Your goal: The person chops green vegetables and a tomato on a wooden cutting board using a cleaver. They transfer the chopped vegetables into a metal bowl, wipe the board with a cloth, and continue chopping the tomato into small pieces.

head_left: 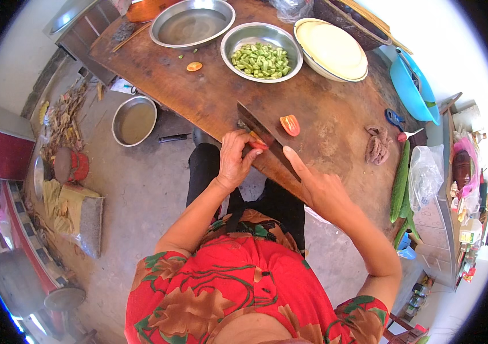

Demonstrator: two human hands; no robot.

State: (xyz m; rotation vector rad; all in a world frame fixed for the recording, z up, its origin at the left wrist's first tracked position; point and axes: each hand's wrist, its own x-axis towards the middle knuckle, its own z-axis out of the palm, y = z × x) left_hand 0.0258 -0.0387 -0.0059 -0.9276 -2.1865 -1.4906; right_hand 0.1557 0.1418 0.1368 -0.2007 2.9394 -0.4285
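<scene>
My left hand (234, 159) is closed at the near edge of the wooden table, its fingertips pinching a piece of red tomato (259, 144). My right hand (322, 188) grips a broad dark kitchen knife (272, 151), with the index finger stretched along the top of the blade. The blade stands right beside the held tomato, slanting away to the left; its handle is hidden in my palm. A cut tomato wedge (290, 125) lies just right of the blade. Farther off, a small orange-red tomato slice (194, 66) rests on the tabletop.
Across the table (335, 109) stand a metal basin of water (193, 27), a metal bowl (228, 43) of chopped green vegetable and a covered dish (333, 50). A rag (377, 145), cucumber (400, 183) and blue basin (410, 86) line the right. Another basin (134, 121) sits lower left.
</scene>
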